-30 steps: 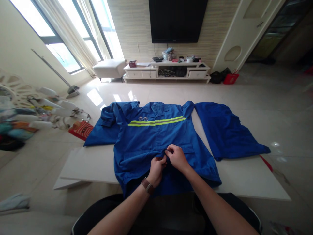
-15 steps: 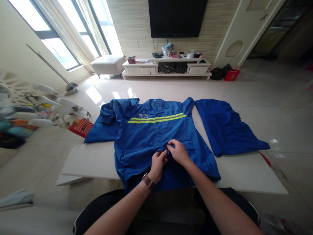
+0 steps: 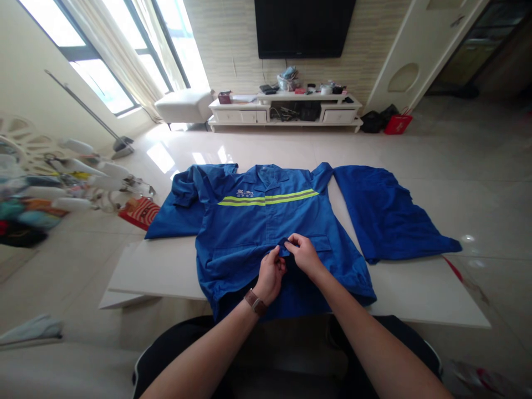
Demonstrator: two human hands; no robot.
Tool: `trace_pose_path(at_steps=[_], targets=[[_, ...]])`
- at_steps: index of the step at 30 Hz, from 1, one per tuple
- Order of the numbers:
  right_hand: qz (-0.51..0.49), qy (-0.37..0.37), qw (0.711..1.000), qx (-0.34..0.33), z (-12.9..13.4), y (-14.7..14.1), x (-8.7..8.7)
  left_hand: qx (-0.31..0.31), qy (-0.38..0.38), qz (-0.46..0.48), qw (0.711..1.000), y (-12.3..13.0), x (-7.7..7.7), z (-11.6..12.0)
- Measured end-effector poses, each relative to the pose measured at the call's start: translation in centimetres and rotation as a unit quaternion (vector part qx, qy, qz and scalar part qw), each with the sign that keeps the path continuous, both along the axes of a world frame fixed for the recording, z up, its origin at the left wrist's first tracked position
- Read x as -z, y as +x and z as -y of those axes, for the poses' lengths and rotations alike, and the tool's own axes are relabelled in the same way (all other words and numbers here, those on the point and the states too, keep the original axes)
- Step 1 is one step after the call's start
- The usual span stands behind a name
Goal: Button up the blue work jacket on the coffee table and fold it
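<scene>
A blue work jacket [image 3: 236,221] with a yellow-and-grey reflective stripe lies front up on a white table [image 3: 432,291], its collar away from me. My left hand [image 3: 271,275], with a brown watch on its wrist, pinches the front edge near the lower middle of the jacket. Right beside it, my right hand [image 3: 302,254] grips the same edge between thumb and fingers. The cloth is lifted a little there, and the dark inside of the hem shows below. Whatever small part lies between the fingertips is hidden.
Another blue garment [image 3: 390,216] lies to the right, partly over the table's edge. More blue cloth [image 3: 174,221] lies under the jacket's left side. At the far left stands a sewing machine with white thread cones [image 3: 110,169]. A white TV cabinet [image 3: 245,116] stands along the wall.
The fingers have shifted slightly on the jacket's front edge, with the left thumb now more extended. The whole view has tilted a little; the garments stay in place.
</scene>
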State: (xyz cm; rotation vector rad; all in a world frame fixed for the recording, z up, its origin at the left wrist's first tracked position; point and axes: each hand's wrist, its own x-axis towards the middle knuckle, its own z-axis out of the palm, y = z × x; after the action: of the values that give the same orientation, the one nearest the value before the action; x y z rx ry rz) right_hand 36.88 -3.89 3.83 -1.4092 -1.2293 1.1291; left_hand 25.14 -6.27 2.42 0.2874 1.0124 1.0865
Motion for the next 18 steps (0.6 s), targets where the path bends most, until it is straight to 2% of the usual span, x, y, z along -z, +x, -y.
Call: trace_pose_path(at_steps=[12,18], targets=[[0.044,0.033,0.998,0.024,0.35,-0.18,-0.44,0.001,0.004,-0.014,1.000,-0.42,-0.01,-0.18],[0.026,0.014,1.000,-0.003,0.36,0.09,-0.45,0.057,0.045,-0.051,0.996,-0.31,0.03,0.21]])
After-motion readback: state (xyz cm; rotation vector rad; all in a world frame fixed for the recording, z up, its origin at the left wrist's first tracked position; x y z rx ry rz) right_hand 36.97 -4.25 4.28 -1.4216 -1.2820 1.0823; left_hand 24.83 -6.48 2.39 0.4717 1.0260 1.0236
